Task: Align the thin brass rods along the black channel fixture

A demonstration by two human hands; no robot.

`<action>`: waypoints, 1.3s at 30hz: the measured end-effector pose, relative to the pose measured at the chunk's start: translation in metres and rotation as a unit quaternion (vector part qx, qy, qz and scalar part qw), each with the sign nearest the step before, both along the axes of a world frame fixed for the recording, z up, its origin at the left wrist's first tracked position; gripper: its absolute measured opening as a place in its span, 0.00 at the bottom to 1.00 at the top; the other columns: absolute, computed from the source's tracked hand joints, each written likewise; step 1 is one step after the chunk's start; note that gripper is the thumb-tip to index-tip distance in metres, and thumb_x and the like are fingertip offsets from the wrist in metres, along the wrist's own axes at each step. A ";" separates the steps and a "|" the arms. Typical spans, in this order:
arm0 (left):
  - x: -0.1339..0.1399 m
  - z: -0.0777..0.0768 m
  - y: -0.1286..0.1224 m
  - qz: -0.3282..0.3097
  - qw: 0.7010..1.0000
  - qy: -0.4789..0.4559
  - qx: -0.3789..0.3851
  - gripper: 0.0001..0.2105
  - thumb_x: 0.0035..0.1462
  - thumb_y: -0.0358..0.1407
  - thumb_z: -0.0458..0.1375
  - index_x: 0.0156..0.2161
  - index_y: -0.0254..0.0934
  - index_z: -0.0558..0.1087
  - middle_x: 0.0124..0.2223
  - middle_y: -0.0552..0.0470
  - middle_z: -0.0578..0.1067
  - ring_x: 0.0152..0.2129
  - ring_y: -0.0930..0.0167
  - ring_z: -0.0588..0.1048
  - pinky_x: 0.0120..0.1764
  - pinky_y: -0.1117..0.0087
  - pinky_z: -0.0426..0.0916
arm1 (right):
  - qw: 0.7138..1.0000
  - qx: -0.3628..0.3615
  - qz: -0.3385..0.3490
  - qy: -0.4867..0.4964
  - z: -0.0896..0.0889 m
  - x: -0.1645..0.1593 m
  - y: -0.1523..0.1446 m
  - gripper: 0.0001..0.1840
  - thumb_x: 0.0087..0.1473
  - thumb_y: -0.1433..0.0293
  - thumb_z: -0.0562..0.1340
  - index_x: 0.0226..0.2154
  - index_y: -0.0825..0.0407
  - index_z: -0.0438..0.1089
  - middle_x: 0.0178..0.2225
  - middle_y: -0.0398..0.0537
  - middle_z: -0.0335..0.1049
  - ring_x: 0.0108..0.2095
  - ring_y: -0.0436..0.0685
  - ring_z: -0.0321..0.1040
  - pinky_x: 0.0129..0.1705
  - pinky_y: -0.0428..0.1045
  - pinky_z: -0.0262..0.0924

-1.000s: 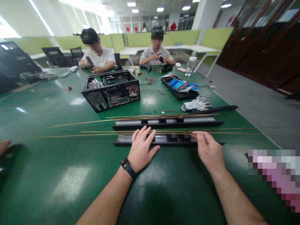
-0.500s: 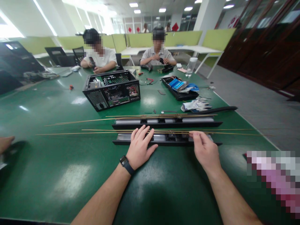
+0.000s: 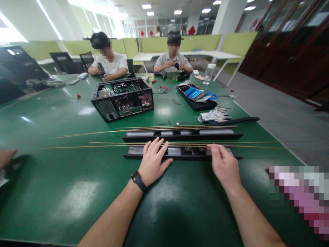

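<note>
My left hand (image 3: 155, 163) lies open, fingers spread, across the nearer long black channel (image 3: 149, 157) and the thin golden rods (image 3: 69, 147) above it. A dark watch is on that wrist. Thumb and fingertips of my right hand (image 3: 225, 164) are pinched together on a thin golden rod over the channel's right part; the exact grip is partly hidden. Inside this channel are a pale strip and dark fittings (image 3: 189, 150). A second black channel (image 3: 182, 137) lies parallel just behind, with more thin rods along its top.
Behind stand an open computer case (image 3: 122, 101), a black tray (image 3: 197, 104) of parts, white gloves (image 3: 216, 116) and a clear cup (image 3: 209, 73). Two people sit across the green table (image 3: 102, 219). Another person's hand (image 3: 6, 157) shows at left. A pixelated pink area is at right.
Hardly anything differs. Both hands keep their places on the rods and channel; the view shifts very slightly.
</note>
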State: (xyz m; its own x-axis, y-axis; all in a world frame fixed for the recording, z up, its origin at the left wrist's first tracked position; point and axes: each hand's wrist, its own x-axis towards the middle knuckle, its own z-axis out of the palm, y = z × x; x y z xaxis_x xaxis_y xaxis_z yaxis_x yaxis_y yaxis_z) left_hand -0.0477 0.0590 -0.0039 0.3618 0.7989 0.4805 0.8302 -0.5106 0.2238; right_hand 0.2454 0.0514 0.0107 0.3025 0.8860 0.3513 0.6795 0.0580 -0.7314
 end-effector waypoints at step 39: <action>0.000 0.001 -0.001 -0.005 1.000 0.008 0.005 0.28 0.70 0.43 0.63 0.71 0.37 0.69 0.72 0.38 0.71 0.73 0.51 0.64 0.74 0.43 0.56 | 0.991 -0.055 -0.108 -0.053 0.005 0.013 0.005 0.32 0.67 0.47 0.48 0.44 0.48 0.81 0.43 0.59 0.81 0.49 0.71 0.74 0.54 0.62 0.63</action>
